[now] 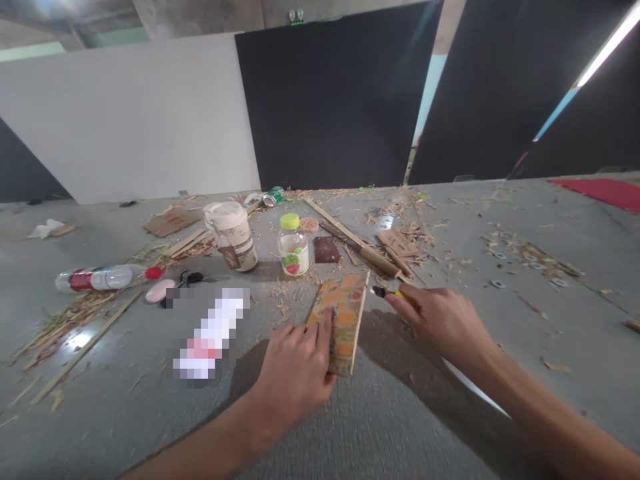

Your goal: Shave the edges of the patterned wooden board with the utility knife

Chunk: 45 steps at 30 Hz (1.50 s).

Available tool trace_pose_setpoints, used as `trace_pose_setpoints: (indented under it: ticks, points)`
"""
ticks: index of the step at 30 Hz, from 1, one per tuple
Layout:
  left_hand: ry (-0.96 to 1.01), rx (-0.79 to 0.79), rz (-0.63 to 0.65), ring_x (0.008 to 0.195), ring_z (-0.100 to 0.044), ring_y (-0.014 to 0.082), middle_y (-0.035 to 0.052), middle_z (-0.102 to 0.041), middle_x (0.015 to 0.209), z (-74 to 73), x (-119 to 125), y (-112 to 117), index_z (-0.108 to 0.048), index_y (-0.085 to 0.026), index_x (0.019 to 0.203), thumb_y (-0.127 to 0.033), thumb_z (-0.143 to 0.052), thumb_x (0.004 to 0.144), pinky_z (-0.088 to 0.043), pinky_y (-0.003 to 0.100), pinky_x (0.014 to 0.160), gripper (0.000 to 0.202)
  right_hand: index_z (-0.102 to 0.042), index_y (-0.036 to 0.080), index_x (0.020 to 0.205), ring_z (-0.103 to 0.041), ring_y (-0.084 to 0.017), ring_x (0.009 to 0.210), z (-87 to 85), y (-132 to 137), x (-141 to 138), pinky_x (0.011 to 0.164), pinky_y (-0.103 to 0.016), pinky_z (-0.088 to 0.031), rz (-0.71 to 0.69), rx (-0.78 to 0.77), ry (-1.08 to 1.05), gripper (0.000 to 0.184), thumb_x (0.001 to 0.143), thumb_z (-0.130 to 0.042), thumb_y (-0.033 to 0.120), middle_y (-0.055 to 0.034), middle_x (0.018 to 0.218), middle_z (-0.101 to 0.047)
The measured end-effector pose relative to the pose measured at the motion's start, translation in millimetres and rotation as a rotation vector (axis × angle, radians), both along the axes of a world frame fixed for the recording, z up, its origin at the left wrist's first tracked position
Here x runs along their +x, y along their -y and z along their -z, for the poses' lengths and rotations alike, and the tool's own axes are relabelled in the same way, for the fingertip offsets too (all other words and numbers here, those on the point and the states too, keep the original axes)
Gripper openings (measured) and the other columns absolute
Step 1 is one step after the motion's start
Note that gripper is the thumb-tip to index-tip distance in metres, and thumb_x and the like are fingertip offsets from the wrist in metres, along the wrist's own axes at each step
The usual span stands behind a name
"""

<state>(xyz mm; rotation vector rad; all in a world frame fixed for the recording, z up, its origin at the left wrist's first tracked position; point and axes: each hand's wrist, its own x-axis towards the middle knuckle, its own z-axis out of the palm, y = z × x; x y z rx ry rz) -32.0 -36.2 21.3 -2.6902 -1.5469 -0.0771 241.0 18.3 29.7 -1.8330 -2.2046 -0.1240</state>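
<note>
My left hand (295,367) presses flat, fingers stretched out, on the left side of a patterned orange and yellow board (343,320) lying on the grey table (100,400). My right hand (440,320) is closed round a small yellow-handled knife (387,292), whose dark tip points at the board's upper right edge. A thin wooden strip runs along the board's right side.
Behind the board stand a green-capped bottle (293,245) and a lidded paper cup (233,235). A plastic bottle (107,277) lies at the left. A brown square (326,249), bamboo sticks (360,245), a can (273,196) and wood shavings litter the table.
</note>
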Motion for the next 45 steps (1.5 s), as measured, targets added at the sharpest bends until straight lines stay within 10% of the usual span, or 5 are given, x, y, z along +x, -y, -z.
trace_pose_setpoints:
  ticks: [5, 13, 45]
  points:
    - [0.047, -0.009, -0.018, 0.1, -0.067, 0.0275, 0.0117, -0.071, 0.114, -1.2, -2, -1, -0.035, -0.005, 0.156, -0.019, -0.056, 0.074, -0.058, 0.044, 0.089, 0.086, -0.058, 0.025, 0.076, -0.049, -0.016, 0.05, -2.3, 9, -9, 0.051, -0.027, -0.02, -0.016, 0.01, -0.005, 0.062, 0.1, -0.027, 0.072, -0.0008, 0.059, -0.061]
    - [0.007, -0.036, -0.025, 0.104, -0.066, 0.0282, 0.0119, -0.069, 0.12, -2.1, -1, -2, -0.031, -0.006, 0.158, -0.022, -0.057, 0.077, -0.056, 0.044, 0.092, 0.086, -0.052, 0.023, 0.076, -0.05, -0.013, 0.052, -10.3, 38, -33, 0.054, -0.029, -0.022, -0.501, -0.068, -0.089, 0.049, 0.104, -0.038, 0.061, 0.0029, 0.062, -0.057]
    - [-0.006, 0.002, 0.019, 0.098, -0.067, 0.0282, 0.0123, -0.07, 0.113, -3.7, -2, 3, -0.035, -0.003, 0.155, -0.02, -0.058, 0.077, -0.057, 0.045, 0.087, 0.083, -0.06, 0.023, 0.082, -0.054, -0.016, 0.057, 5.2, -7, -2, 0.054, -0.028, -0.019, -0.061, 0.074, 0.052, 0.062, 0.102, -0.025, 0.07, -0.0023, 0.07, -0.067]
